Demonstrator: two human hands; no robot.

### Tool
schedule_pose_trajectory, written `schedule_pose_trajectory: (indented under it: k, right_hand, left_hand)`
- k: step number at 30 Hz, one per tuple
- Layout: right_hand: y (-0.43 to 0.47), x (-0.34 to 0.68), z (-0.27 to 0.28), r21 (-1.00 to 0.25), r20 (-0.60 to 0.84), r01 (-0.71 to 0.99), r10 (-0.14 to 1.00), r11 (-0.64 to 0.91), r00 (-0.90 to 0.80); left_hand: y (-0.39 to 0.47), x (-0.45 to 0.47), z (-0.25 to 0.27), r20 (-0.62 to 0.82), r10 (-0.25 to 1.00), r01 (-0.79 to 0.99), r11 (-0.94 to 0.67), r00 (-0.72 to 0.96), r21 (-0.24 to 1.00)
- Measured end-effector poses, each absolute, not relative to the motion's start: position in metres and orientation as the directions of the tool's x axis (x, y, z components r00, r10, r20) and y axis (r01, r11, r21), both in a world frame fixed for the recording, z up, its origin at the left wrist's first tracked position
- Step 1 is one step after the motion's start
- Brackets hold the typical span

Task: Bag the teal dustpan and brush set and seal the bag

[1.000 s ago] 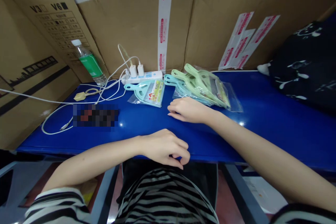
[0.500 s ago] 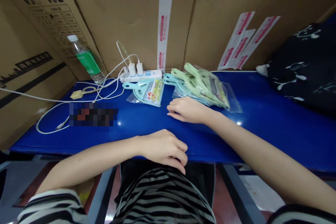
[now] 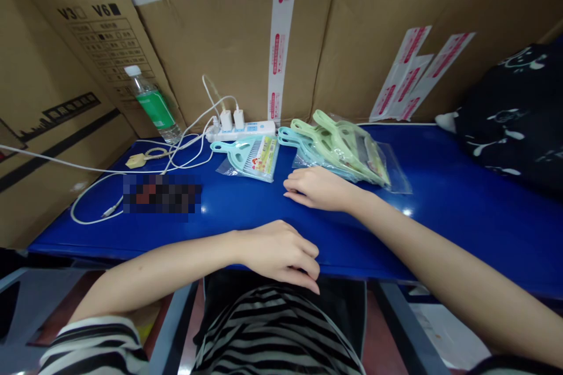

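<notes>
My left hand (image 3: pixel 277 252) rests at the front edge of the blue table (image 3: pixel 246 211), its fingers curled in and nothing visible in them. Farther forward, my right hand (image 3: pixel 319 188) lies on the table with loosely closed fingers, apparently holding nothing. Just behind it is a pile of small dustpan-and-brush sets in clear bags, with a green dustpan (image 3: pixel 352 140) on top and a light-blue dustpan (image 3: pixel 303 143) below. A single light-blue dustpan set (image 3: pixel 253 156), with a bristled brush and a printed card, lies left of the pile.
A white power strip (image 3: pixel 259 128) with chargers and tangled cables sits at the back. Left of it a water bottle (image 3: pixel 156 108) leans against cardboard boxes (image 3: pixel 220 29). A blurred-out dark object (image 3: pixel 165 193) lies at left, black patterned fabric (image 3: pixel 514 117) at right.
The whole view has shifted slightly, so everything appears a little lower and to the right. Both hands keep their pose, and the dustpan sets have not moved on the table.
</notes>
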State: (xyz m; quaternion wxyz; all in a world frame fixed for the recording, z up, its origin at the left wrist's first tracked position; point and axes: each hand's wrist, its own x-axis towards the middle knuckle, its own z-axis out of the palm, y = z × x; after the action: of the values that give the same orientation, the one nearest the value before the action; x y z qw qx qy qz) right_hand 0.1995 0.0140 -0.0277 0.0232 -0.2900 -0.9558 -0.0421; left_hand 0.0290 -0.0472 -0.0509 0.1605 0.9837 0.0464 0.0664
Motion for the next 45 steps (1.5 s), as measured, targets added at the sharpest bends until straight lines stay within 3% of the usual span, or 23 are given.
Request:
schedule_pose_trajectory:
  k: [18, 35, 45]
  right_hand:
    - [0.0131, 0.198, -0.0262, 0.076, 0.059, 0.566, 0.563, 0.821, -0.824]
    - [0.0109, 0.1953, -0.0235, 0.089, 0.035, 0.572, 0.572, 0.815, -0.82]
    - [0.0135, 0.1988, -0.0278, 0.068, 0.078, 0.559, 0.554, 0.826, -0.829]
  left_hand:
    - [-0.0446, 0.0241, -0.0552, 0.125, 0.11, 0.053, -0.919, 0.986, 0.39]
    - [-0.0471, 0.0283, -0.0524, 0.154, 0.093, 0.046, -0.958, 0.984, 0.283]
    - [-0.0464, 0.025, -0.0559, 0.187, 0.075, 0.016, -0.954, 0.979, 0.3]
